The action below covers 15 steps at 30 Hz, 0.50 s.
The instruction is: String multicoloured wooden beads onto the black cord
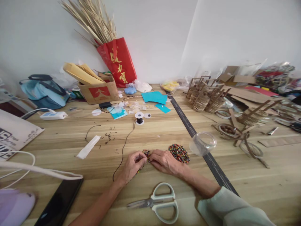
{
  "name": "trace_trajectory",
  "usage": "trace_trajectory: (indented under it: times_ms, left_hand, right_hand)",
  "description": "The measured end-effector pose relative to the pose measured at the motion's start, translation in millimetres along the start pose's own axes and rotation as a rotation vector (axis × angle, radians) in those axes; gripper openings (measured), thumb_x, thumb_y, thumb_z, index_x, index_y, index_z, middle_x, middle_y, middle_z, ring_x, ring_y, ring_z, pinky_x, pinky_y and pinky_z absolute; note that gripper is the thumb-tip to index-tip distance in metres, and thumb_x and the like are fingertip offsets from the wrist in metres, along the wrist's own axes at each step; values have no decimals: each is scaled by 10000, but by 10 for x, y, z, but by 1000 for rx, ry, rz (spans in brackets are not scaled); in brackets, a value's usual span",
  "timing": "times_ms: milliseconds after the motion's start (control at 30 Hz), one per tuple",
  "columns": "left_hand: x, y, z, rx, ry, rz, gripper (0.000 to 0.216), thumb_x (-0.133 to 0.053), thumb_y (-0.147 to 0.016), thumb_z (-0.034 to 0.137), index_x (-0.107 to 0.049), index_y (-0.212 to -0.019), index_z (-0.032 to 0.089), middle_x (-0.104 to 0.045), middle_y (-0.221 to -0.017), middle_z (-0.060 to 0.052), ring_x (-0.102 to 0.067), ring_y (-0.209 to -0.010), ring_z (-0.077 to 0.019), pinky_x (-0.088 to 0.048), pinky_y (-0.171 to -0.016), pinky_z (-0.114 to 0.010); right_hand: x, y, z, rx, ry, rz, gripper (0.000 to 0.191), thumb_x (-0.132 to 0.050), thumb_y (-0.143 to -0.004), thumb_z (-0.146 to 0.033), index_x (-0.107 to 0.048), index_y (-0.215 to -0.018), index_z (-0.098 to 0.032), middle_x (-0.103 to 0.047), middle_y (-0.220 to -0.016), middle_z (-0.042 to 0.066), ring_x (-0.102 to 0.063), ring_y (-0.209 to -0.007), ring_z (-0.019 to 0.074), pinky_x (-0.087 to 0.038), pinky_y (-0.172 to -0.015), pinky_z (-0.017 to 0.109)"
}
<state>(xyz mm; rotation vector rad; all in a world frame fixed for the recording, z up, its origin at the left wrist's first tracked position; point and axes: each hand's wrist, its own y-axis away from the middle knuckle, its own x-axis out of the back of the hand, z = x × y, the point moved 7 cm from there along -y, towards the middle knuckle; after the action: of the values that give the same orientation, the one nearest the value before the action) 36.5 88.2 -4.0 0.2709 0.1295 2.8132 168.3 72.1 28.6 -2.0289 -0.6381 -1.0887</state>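
Note:
My left hand [133, 165] and my right hand [164, 161] meet at the middle of a wooden table [150, 138], fingers pinched together on a small cluster of coloured beads [147, 153]. A thin black thread [123, 147] runs from my left hand up to a small spool [139, 118]. Just right of my right hand lies a pile of coloured beads [179, 153]. White-handled scissors [157, 202] lie shut on the table near my forearms.
A tipped clear plastic cup [202, 142] lies right of the bead pile. Wooden lattice baskets [204, 97] and cardboard parts fill the right side. A cardboard box [98, 91], red bag [118, 61], blue bag [43, 91], teal paper [154, 97] stand behind. A dark phone [58, 204] lies front left.

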Motion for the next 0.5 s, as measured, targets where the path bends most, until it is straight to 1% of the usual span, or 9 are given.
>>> trace_trajectory:
  times_ms: [100, 233, 367, 500]
  left_hand:
    - [8, 3, 12, 11, 15, 4, 285, -651, -748, 431, -574, -696, 162, -461, -541, 52, -424, -504, -99, -355, -511, -213]
    - [6, 12, 53, 39, 22, -12, 278, -658, -741, 428, -578, -694, 166, -461, -540, 54, -426, -508, -98, -366, -515, -211]
    - [7, 16, 77, 55, 4, -21, 260, -659, -738, 409, -586, -696, 163, -475, -543, 49, -434, -513, -100, -372, -520, -214]
    - [14, 10, 69, 60, 4, -26, 262, -662, -735, 409, -581, -697, 163, -477, -537, 49, -435, -512, -101, -367, -519, -214]
  right_hand:
    - [23, 16, 7, -36, -164, 105, 104, -512, -918, -119, -590, -914, -188, -655, -865, 49, -623, -778, 149, -490, -697, 231]
    - [13, 36, 61, -141, -355, 219, 68, -532, -882, -150, -597, -879, -170, -636, -779, 32, -572, -617, 117, -459, -562, 201]
    - [-40, 50, 147, -297, -487, 231, 52, -561, -837, -161, -613, -840, -165, -606, -689, -3, -522, -541, 95, -419, -496, 179]
    - [-89, 75, 214, -451, -594, 239, 36, -595, -813, -175, -624, -832, -166, -617, -677, -17, -518, -519, 84, -415, -485, 172]
